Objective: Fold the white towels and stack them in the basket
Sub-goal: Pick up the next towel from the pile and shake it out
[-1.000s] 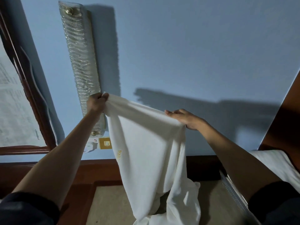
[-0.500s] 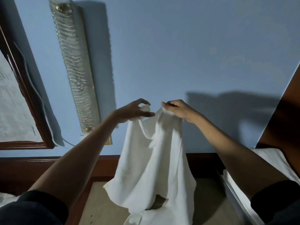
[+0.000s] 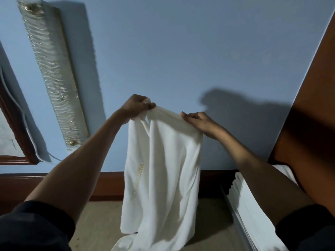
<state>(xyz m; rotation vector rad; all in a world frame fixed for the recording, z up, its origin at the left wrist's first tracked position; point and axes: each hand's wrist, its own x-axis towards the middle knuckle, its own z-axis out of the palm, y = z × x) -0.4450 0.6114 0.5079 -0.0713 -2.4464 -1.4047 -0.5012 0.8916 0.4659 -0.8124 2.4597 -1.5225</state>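
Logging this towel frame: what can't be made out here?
Head view only.
Lower end of the towel: cut off by the bottom edge.
Its gold lettering: too creased and faint to read.
The basket: mostly behind the right forearm and past the frame edge; its stacked towels cannot be counted.

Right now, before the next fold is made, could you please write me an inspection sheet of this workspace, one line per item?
Surface: tan surface below the arms; the towel's lower end reaches it.
Job's things: white towel hangs from both hands, gold lettering on it; folded white towels stacked at right, in what seems the basket.
Clutter: nothing seen.
Grippers: left hand grips one top corner; right hand pinches the top edge.
Cables: thin white cable beside the wooden frame.
Surroundings: blue wall, glass wall lamp, wooden panel at right.
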